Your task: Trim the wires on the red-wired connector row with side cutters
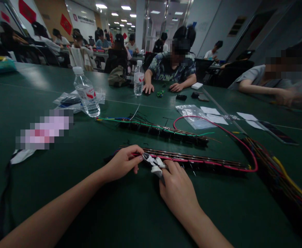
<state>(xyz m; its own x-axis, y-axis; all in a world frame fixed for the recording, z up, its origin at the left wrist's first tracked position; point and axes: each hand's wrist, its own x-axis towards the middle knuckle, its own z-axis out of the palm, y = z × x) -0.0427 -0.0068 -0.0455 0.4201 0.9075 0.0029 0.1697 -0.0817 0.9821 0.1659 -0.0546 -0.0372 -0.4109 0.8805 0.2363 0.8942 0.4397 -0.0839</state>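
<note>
My right hand (178,184) is wrapped round the handles of diagonal cutters (151,160), partly covered in white. Their jaws point left, over the near edge of a long black wiring strip (215,166) with a red wire along it. My left hand (125,162) is closed in a pinch right by the jaw tips. Whatever its fingers hold is too small to make out. Behind this strip lies a second black wiring strip (163,131), with a green wire along its length. Short thin ends, perhaps of cable ties, stick out from both strips.
Two water bottles (87,93) (139,78) stand beyond the strips. A wire bundle (282,179) runs down the right side. Plastic bags (194,116), paper slips (210,110) and a phone-like dark slab (279,132) lie at right. A co-worker (173,67) sits opposite, hands near green parts (160,93).
</note>
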